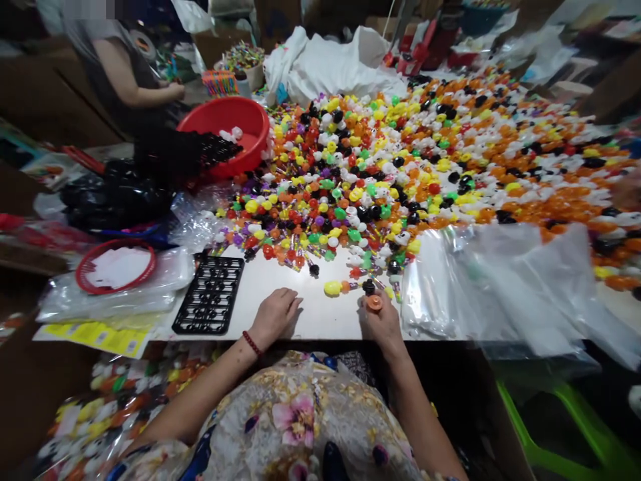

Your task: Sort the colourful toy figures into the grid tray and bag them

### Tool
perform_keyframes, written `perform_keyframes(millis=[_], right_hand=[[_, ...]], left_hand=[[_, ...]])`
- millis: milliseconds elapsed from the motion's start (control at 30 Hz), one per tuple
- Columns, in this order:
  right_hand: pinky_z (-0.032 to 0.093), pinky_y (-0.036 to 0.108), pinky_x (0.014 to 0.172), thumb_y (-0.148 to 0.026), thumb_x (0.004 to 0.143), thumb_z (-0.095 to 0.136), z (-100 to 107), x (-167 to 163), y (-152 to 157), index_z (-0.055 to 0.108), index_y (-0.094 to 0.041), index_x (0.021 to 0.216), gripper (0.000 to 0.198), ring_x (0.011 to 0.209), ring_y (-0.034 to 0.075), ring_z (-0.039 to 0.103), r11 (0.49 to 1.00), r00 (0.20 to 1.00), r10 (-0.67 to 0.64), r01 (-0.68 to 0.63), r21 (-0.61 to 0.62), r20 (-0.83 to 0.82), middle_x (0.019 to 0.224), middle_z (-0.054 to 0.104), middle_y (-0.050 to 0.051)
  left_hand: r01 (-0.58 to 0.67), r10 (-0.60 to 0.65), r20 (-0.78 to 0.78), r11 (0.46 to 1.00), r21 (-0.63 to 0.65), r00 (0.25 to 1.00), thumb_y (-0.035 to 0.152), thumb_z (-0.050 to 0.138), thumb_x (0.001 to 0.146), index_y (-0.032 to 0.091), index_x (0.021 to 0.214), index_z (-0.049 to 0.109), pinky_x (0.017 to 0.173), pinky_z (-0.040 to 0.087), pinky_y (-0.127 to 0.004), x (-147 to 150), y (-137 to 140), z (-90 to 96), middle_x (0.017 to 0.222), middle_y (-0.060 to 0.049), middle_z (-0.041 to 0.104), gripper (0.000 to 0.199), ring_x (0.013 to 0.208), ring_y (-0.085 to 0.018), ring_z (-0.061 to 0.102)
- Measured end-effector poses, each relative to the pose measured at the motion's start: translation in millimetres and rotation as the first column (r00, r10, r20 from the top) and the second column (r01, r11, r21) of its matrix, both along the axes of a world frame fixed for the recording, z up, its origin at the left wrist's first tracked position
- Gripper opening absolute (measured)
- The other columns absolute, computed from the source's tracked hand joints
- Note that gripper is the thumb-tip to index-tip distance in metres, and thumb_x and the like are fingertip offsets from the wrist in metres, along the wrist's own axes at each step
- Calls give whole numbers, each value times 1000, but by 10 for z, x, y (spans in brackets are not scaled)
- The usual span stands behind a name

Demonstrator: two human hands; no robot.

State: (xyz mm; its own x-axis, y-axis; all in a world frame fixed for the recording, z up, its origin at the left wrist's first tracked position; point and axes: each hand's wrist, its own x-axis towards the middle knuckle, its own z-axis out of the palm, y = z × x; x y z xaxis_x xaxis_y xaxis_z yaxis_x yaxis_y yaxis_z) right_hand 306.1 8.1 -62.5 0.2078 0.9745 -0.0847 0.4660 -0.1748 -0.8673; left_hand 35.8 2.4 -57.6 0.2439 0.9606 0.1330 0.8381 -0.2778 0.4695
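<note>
Over the table's near edge, the right hand has its grip clamped on an orange piece; if the fingers loosened there, it could drop off that edge. The left hand rests farther left along the same edge. Clear bags overhang the near edge on the right and could slip off if an elbow brushed them. Farther in, the mixed heap could shed loose pieces if its front slope were disturbed.

The left palm is turned away, so I cannot tell whether its grip is closed or holding anything. Whether the black piece just beyond the orange one is joined to it is unclear. The heap buries the table's far edge.
</note>
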Motion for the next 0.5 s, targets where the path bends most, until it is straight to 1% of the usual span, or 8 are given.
perform_keyframes(millis=[33, 67, 133, 200, 267, 333, 400, 500], right_hand=[[48, 30, 65, -41, 79, 60, 7, -71, 2, 60, -22, 94, 25, 69, 19, 60, 1000, 989, 23, -23, -4, -143, 72, 65, 1], [47, 29, 62, -46, 79, 62, 16, -150, 2, 60, -21, 96, 30, 64, 17, 58, 999, 959, 41, -47, -16, -280, 68, 63, -1], [45, 27, 56, -51, 77, 66, 34, -310, 0, 59, -20, 106, 43, 55, 13, 52, 994, 861, 56, -98, -57, -505, 60, 57, -6], [44, 26, 53, -52, 75, 69, 51, -442, -8, 58, -20, 115, 53, 52, 12, 49, 984, 758, 60, -155, -90, -650, 57, 54, -8], [46, 26, 53, -53, 73, 73, 59, -534, -21, 58, -21, 117, 57, 55, 12, 52, 973, 677, 56, -203, -114, -734, 64, 59, -6], [47, 26, 53, -53, 69, 76, 52, -593, -38, 58, -21, 117, 60, 56, 11, 54, 962, 633, 42, -236, -141, -773, 76, 66, -1], [44, 25, 48, -54, 67, 79, 31, -633, -58, 58, -21, 117, 64, 53, 10, 52, 954, 621, 45, -258, -150, -783, 82, 68, 1], [35, 21, 42, -56, 67, 78, -10, -668, -87, 60, -19, 116, 64, 47, 7, 44, 944, 634, 84, -297, -141, -769, 71, 62, -2]], left_hand=[[-35, 35, -1, 999, -21, 999, 30, 46, 96, 20, 88, 67, 78, 50, -32, -11, 43, 0, 87, -8, 69, 24, 85, -21, 63], [-65, 65, 1, 997, -39, 998, 30, 46, 95, 20, 88, 67, 78, 50, -32, -20, 90, 3, 87, -8, 69, 24, 85, -21, 63], [-116, 117, 14, 991, -68, 993, 30, 47, 94, 20, 87, 68, 79, 49, -31, -30, 191, 19, 88, -8, 69, 25, 86, -20, 63], [-151, 156, 47, 984, -92, 987, 30, 49, 93, 20, 87, 69, 78, 48, -30, -30, 302, 49, 88, -7, 69, 23, 85, -20, 63], [-160, 171, 94, 981, -106, 981, 30, 50, 92, 21, 87, 69, 78, 47, -30, -20, 425, 92, 88, -7, 70, 22, 83, -20, 63], [-155, 170, 142, 982, -112, 975, 31, 52, 91, 21, 86, 69, 77, 46, -30, 7, 566, 145, 88, -7, 70, 21, 82, -20, 63], [-155, 174, 181, 981, -114, 968, 32, 53, 91, 21, 87, 69, 77, 46, -30, 53, 724, 202, 87, -8, 70, 20, 82, -21, 63], [-187, 206, 211, 976, -108, 956, 31, 55, 90, 19, 89, 69, 80, 46, -33, 128, 992, 287, 89, -9, 69, 19, 86, -23, 64]])
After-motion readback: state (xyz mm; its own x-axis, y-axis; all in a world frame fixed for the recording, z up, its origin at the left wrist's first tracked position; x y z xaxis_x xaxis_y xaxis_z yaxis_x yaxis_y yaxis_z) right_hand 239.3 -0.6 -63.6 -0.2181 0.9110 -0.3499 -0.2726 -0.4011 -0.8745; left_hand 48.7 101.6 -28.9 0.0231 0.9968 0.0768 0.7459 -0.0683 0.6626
